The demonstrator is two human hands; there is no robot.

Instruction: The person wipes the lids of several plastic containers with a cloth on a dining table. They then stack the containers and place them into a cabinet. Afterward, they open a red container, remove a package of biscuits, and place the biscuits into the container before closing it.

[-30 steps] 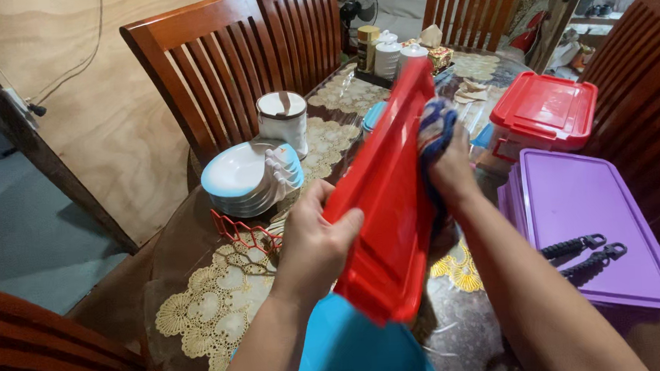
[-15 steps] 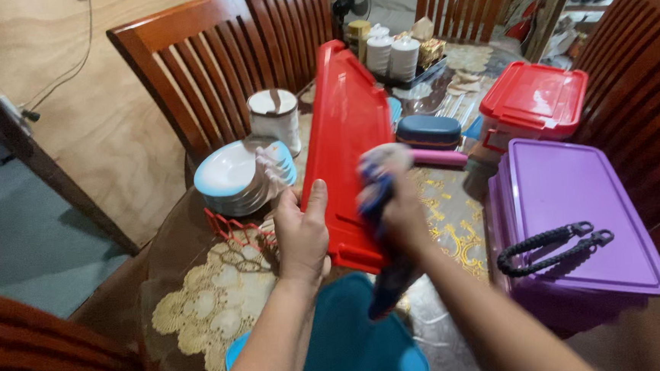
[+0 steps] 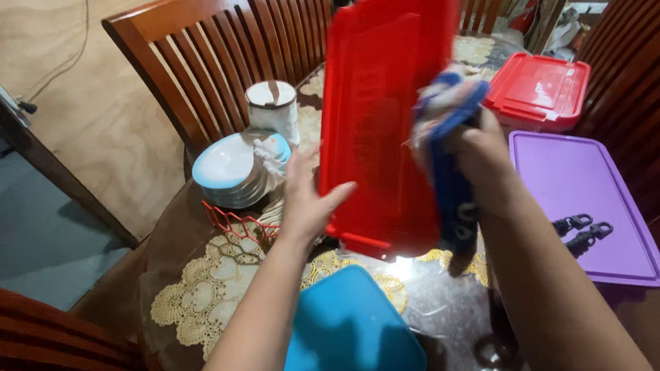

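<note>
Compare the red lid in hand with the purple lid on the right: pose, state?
The red lid is held up on edge by the left hand; the purple lid lies flat on its container. The right hand presses a blue cloth to the red lid; the purple lid carries two black clips. Both are rectangular plastic.

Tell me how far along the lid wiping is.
In hand: the left hand holds the red lid upright while the right hand presses a blue cloth to it. The blue lid and purple lid lie flat; whether they've been wiped can't be told.
</note>
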